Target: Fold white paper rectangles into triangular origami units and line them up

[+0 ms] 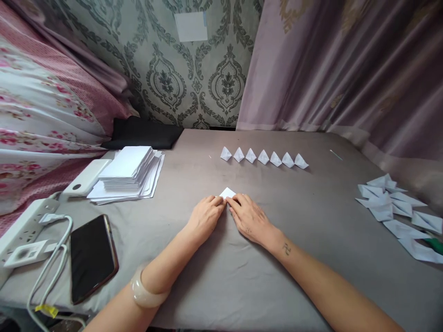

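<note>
A small folded piece of white paper point(227, 192) lies on the table in front of me, its pointed tip facing away. My left hand point(206, 214) presses on its left side with the fingers held together. On the right side, the fingers of my right hand point(251, 216) bear down on the same paper. Both sets of fingertips nearly meet at its near edge and hide part of it. Beyond the hands, several folded white paper shapes point(263, 157) stand in a row.
At the left is a stack of white paper point(126, 168), near a white power bank point(86, 177), a phone point(93, 258) and a power strip point(24, 226) with cables. Folded paper pieces point(380, 203) lie in a pile at the right. A black cloth item point(145, 133) sits at the back.
</note>
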